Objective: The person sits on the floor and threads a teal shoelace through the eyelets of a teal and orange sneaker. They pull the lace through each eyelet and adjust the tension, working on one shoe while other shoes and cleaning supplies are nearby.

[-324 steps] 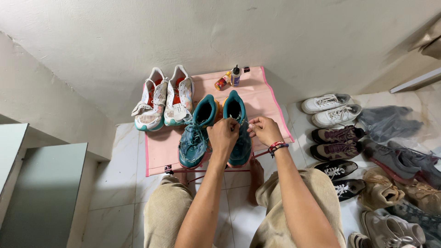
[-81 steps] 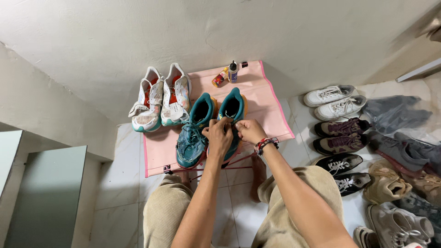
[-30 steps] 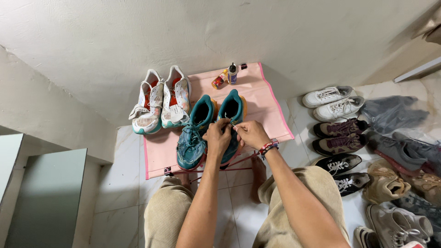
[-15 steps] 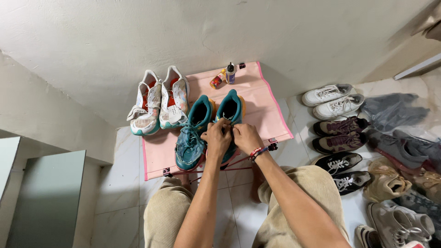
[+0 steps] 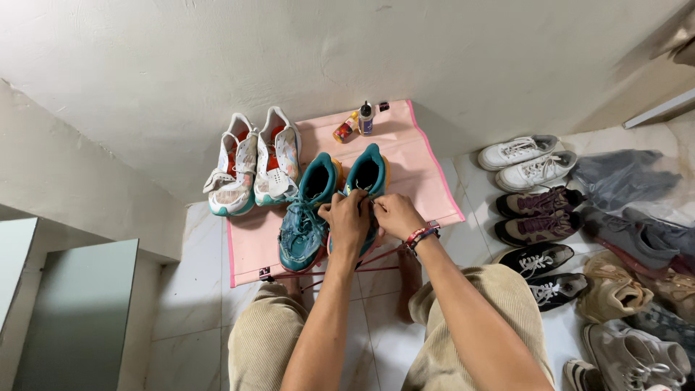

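Two hands (image 5: 373,217) on two teal sneakers (image 5: 329,206).

One head-worn camera looks steeply down, close over the pink mat (image 5: 427,174) by the wall

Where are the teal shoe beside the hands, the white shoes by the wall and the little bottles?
teal shoe (image 5: 302,230), head view, laced front.
white shoes (image 5: 279,156), head view, right one's tongue.
little bottles (image 5: 365,119), head view, upright bottle's body.

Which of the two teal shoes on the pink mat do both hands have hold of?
The right-hand teal shoe: the left hand and right hand meet over its laces. The other teal shoe beside it lies untouched.
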